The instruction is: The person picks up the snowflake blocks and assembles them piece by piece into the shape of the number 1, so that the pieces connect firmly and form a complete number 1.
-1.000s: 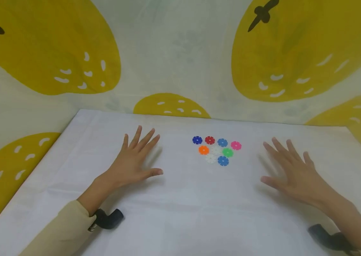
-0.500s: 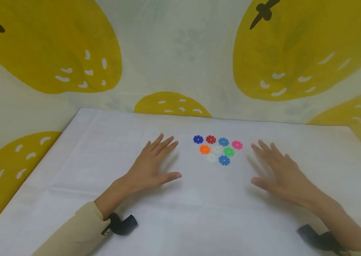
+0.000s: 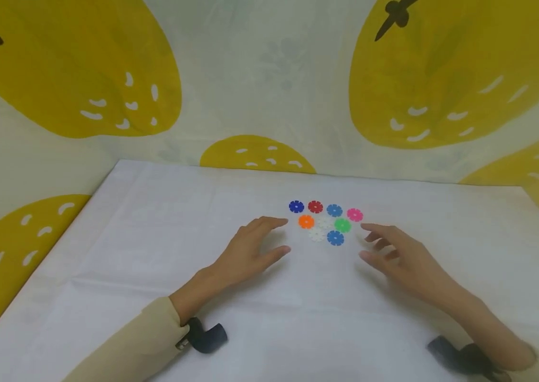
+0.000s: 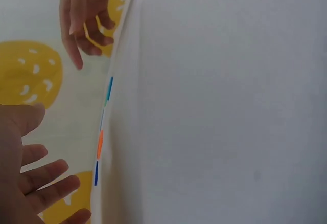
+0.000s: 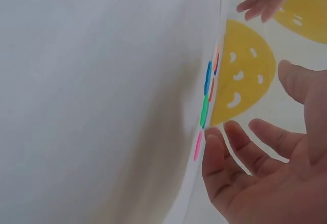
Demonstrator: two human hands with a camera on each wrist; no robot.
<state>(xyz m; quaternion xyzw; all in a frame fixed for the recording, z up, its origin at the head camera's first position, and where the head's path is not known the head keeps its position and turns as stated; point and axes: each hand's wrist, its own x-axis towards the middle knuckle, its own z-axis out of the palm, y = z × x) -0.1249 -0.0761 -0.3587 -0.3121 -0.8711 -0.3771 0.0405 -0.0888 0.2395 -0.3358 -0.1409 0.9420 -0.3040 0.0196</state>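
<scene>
Several flat notched plastic discs lie in a loose cluster on the white-covered table (image 3: 202, 201). Dark blue (image 3: 296, 207), red (image 3: 315, 207), blue (image 3: 334, 210) and pink discs (image 3: 355, 215) form the far row. Nearer are an orange disc (image 3: 306, 222), a green disc (image 3: 342, 225), pale white discs (image 3: 317, 233) and another blue disc (image 3: 335, 238). My left hand (image 3: 245, 252) hovers left of the orange disc, thumb and fingers apart, holding nothing. On the other side my right hand (image 3: 405, 260) holds nothing, its fingers bent loosely, index fingertip close to the pink disc.
A pale cloth (image 3: 269, 79) printed with large yellow fruit hangs behind the table and along its left side. Black curved mounts, one at the left wrist (image 3: 207, 337) and one at the right wrist (image 3: 460, 355), stick out low over the table.
Both hands have moved inward toward the discs, the left rightward and the right leftward. Their widely spread fingers have drawn together and bent. The discs lie as before.
</scene>
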